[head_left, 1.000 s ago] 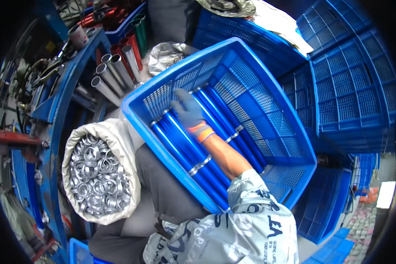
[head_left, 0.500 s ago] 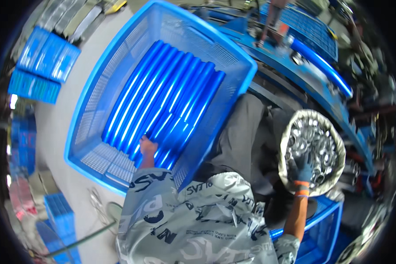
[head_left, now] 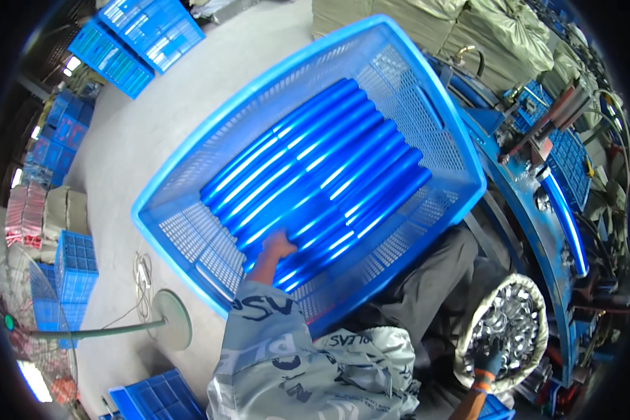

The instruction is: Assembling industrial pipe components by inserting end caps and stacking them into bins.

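In the head view, the bare left hand reaches into a large blue crate, over the near-left ends of the blue tubes. Its grip is blurred, so I cannot tell whether it pinches a tube or only rests against one. The tubes lie side by side inside the crate, sloping from lower left to upper right, with ends seeming to meet about midway along.

The right hand, in a dark glove with an orange cuff, is down in a pale fabric sack filled with silvery metal rings. Its fingers are sunk among the rings, and I cannot tell if that grip is spread or pinching any.

A grey trouser leg lies between crate and sack. Beyond the sack, a long blue beam curves up the right side, with a single blue tube beside it. On the pale floor, left of the crate, are a round greenish disc joined to a pole and a loose bundle of cable. Blue crates stand at upper left.
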The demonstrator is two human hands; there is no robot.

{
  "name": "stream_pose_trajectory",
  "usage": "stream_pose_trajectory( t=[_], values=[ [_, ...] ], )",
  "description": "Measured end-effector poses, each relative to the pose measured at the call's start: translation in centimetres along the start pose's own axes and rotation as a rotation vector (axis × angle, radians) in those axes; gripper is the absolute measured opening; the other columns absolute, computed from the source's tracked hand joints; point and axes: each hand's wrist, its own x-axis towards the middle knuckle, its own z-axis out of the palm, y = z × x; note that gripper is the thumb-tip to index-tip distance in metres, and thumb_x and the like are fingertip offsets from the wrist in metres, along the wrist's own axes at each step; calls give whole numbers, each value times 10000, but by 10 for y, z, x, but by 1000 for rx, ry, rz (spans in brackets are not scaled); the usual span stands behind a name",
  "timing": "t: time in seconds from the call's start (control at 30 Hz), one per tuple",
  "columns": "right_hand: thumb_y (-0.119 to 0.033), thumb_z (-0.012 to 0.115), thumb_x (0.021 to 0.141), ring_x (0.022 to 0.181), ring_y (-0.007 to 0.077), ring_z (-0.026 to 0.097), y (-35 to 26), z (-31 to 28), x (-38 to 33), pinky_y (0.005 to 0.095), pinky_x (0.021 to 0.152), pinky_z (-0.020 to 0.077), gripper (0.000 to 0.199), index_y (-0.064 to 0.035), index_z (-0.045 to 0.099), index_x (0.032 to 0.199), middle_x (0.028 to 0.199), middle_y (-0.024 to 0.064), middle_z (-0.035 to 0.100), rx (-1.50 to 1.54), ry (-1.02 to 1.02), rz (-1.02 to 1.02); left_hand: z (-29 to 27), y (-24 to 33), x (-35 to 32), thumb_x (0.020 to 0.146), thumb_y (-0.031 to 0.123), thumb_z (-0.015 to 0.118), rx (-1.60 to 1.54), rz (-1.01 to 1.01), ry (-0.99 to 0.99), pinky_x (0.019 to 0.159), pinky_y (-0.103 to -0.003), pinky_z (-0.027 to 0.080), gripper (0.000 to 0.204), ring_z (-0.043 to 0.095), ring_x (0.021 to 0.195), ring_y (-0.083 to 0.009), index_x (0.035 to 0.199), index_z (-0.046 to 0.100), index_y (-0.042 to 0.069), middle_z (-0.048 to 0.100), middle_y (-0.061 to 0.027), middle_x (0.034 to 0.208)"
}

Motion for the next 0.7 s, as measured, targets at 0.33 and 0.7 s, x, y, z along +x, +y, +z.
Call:
stream_pose_trajectory(
  t=[0.33,0.7],
  values=[
    [-217,880,990,1162,363,804,55,13,-60,470,974,646,388,66,841,1252,1201,243,854,274,408,146,33,123,-29,696,427,994,-307,406,204,1188,-495,581,1097,727,1389,-467,1578,604,-95,735,-346,1472],
    [-483,869,1054,1362,425,755,-91,-129,-80,488,1016,734,586,-131,728,1500,1516,81,730,2381,292,32,-70,488,-378,808,172,880,83,1540,-19,1052,-478,636,691,804,1206,-431,1471,703,87,810,-220,1316]
  ],
)
